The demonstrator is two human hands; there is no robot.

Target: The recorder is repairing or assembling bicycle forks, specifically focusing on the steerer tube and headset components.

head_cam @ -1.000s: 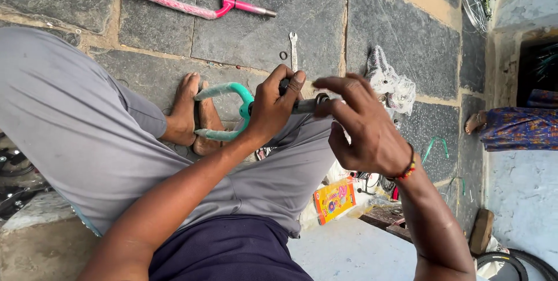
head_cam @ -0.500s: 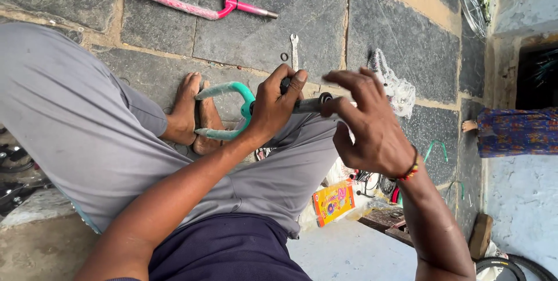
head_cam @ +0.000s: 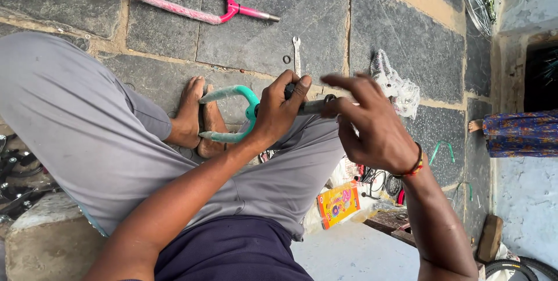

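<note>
Fork (head_cam: 232,92) teal, across lap, blades over feet | left hand (head_cam: 279,112) clamped round its steerer | right hand (head_cam: 372,127) loose-fingered at steerer tip | step: fitting part, likely | next: steady alignment.

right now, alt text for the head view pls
Seated person's left hand grips a teal bicycle fork by its steerer tube; the right hand fingers the tube's end. A pink fork and a spanner lie on the stone floor.
</note>
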